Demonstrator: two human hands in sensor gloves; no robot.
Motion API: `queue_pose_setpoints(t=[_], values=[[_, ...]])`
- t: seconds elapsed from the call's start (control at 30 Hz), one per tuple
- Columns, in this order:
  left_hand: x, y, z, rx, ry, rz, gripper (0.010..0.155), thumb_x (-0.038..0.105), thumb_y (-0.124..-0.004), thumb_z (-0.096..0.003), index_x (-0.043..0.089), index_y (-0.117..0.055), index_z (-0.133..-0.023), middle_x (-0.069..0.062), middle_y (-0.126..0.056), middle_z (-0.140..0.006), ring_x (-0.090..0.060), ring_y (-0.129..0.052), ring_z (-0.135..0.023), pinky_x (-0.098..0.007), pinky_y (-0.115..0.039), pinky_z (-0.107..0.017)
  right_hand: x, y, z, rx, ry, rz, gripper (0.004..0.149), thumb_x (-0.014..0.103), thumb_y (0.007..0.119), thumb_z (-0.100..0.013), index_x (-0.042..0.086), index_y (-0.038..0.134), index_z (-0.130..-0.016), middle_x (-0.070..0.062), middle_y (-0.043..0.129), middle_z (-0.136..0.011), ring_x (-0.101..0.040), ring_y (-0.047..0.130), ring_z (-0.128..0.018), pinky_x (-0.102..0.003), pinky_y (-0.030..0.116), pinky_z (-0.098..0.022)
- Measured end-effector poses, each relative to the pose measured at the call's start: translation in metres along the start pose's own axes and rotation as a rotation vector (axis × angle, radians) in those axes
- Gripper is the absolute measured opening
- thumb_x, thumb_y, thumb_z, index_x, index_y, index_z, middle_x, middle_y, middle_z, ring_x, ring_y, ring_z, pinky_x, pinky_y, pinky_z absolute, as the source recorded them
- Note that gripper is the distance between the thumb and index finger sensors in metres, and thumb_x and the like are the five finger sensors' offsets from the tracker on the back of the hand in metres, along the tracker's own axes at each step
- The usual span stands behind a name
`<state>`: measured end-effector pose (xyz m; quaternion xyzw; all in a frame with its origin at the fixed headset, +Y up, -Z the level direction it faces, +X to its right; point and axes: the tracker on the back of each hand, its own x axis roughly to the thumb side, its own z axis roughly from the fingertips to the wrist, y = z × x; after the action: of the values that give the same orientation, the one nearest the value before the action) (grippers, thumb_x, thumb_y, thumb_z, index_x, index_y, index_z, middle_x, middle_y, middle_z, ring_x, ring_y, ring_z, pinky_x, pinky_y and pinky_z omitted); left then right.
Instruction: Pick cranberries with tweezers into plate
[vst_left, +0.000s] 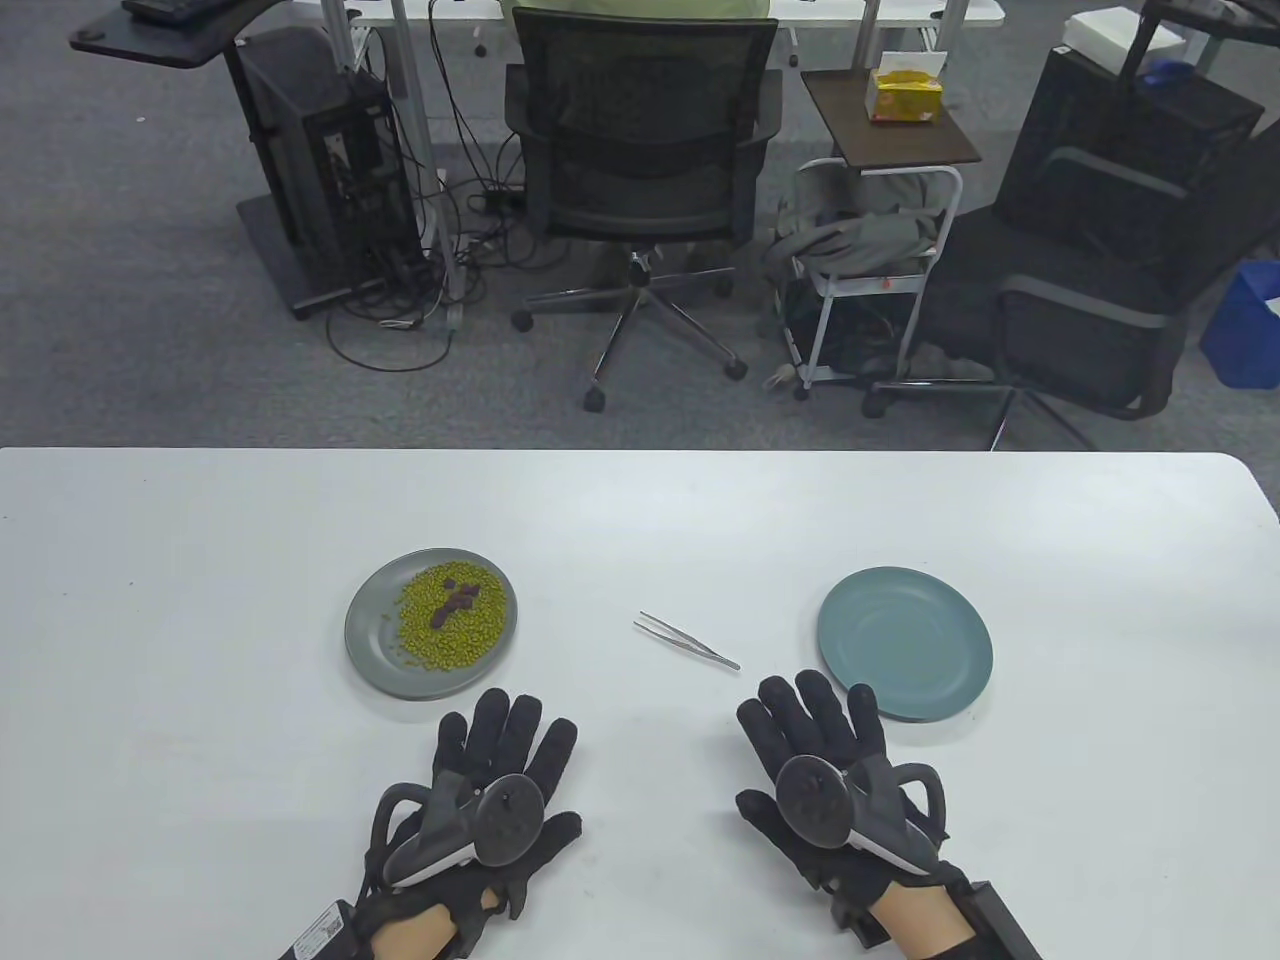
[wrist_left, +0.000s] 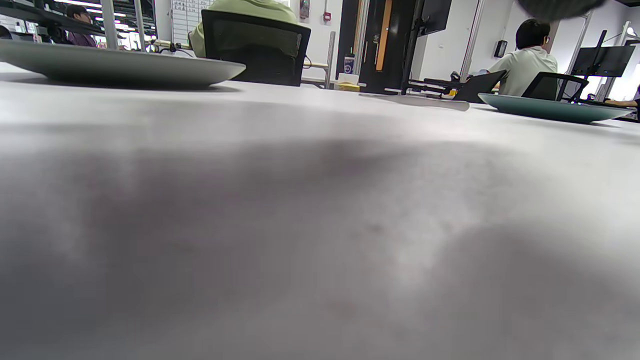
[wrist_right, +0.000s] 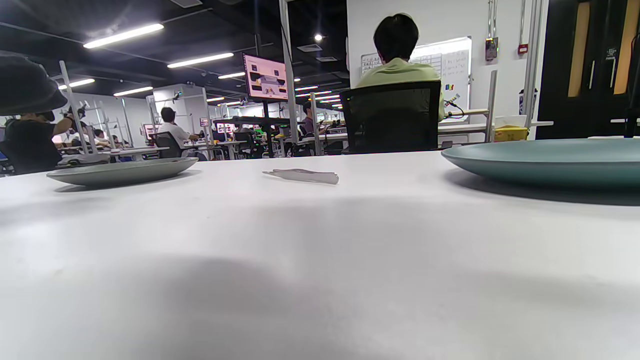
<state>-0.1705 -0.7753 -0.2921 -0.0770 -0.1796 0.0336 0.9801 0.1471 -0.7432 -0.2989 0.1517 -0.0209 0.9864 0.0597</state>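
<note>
Indoors, white table (vst_left: 640, 520), grey carpet (vst_left: 130, 330), black office chair (vst_left: 640, 140)

The table (vst_left: 640, 520) has a smooth, matt white top. The tweezers (vst_left: 687, 640) look like bright, thin metal. Both plates, the grey plate (vst_left: 375, 650) and the teal plate (vst_left: 905, 642), have a smooth, dull satin finish. Both hands, left hand (vst_left: 495, 790) and right hand (vst_left: 835, 770), wear black knit cloth gloves, each with a hard grey plastic tracker.
</note>
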Motion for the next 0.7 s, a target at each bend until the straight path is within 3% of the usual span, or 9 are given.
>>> queue_pose_setpoints(t=[0.7], values=[[0.0056, -0.0004, 0.0020, -0.013, -0.008, -0.016, 0.085, 0.071, -0.061, -0.0424, 0.045, -0.008, -0.103, 0.006, -0.006, -0.111, -0.030, 0.003, -0.107, -0.062, -0.009, -0.075, 0.0001, 0.0017, 0.0021, 0.030, -0.034, -0.043, 0.078, 0.067, 0.057, -0.033, 0.045, 0.022, -0.099, 0.014, 0.012, -0.113, -0.024, 0.015, -0.112, -0.057, 0.011, -0.080]])
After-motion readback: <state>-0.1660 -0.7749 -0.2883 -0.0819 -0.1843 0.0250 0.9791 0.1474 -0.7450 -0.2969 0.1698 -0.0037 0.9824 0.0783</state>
